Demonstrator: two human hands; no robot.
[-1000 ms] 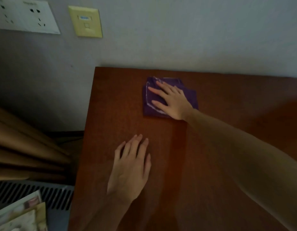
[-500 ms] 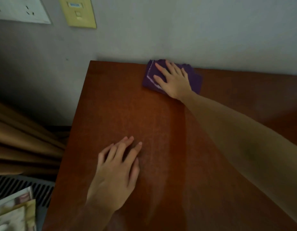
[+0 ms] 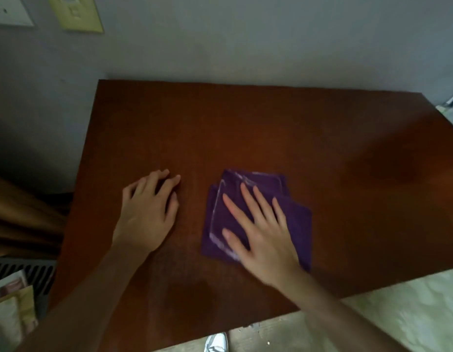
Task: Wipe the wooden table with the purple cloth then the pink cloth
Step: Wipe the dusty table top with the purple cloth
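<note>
A folded purple cloth (image 3: 294,219) lies on the wooden table (image 3: 245,128), near the middle and toward the front edge. My right hand (image 3: 263,232) presses flat on top of the cloth with the fingers spread, covering its lower middle. To the left of the cloth, my left hand (image 3: 149,209) rests palm down on the bare wood, fingers slightly curled, holding nothing. No pink cloth is in view.
A grey wall (image 3: 245,41) runs along the table's far edge, with a yellow plate (image 3: 75,13) and a white socket plate (image 3: 9,11) on it. Brown curtain folds (image 3: 22,219) and a vent grille (image 3: 24,273) sit left of the table. Pale floor (image 3: 398,313) shows at the front right.
My right hand has slid the purple cloth from the table's far edge back toward the front. The left hand stays on the wood, and the view has shifted.
</note>
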